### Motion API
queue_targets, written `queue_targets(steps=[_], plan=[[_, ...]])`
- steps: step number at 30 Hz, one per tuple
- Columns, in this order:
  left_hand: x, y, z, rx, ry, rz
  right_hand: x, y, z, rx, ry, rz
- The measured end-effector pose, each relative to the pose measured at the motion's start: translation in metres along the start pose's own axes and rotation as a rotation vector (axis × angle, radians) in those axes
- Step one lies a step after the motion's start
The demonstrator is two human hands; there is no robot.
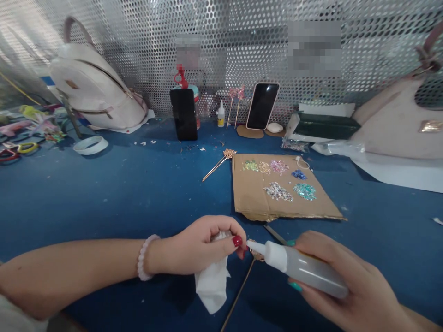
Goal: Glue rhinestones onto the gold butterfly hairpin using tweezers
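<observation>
My left hand (pixel 207 244) is closed around a crumpled white tissue (pixel 212 286) that hangs below the palm. Its fingertips meet the gold ornament of a hairpin (pixel 256 253), whose long stem slants down toward me. My right hand (pixel 349 281) grips a translucent glue bottle (pixel 311 269) with a white cap, tilted so the nozzle points left at the ornament. The nozzle partly covers the ornament, so I cannot tell if they touch. A thin grey metal tool (pixel 275 234), perhaps tweezers, sticks out by the right fingers; its other end is hidden.
A cardboard sheet (pixel 252 198) bears several piles of coloured rhinestones. Beside it lies another hairpin (pixel 218 165). Farther back are two phones, a small glue bottle (pixel 221 115) and a green box (pixel 325 127). Tape (pixel 90 145), scissors (pixel 27 147) and a backpack (pixel 100 87) are left.
</observation>
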State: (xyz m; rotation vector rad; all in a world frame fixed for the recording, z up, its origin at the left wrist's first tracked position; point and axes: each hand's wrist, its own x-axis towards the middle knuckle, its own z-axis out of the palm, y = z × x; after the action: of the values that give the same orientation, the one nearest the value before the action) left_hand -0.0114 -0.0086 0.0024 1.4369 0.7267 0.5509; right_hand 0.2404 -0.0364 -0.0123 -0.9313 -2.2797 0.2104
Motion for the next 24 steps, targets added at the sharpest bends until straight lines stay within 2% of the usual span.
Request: queue_targets(steps=[14,24], plan=[[-0.0023,-0.0033,0.0011,0.028,0.005,-0.089,0.0018,0.0001,-0.0023,-0.021,0.022,0.024],[-0.0001,-0.0012,0.0004,0.001,0.01,-0.032,0.002,-0.0007,-0.0037,-0.024,0.024,0.066]])
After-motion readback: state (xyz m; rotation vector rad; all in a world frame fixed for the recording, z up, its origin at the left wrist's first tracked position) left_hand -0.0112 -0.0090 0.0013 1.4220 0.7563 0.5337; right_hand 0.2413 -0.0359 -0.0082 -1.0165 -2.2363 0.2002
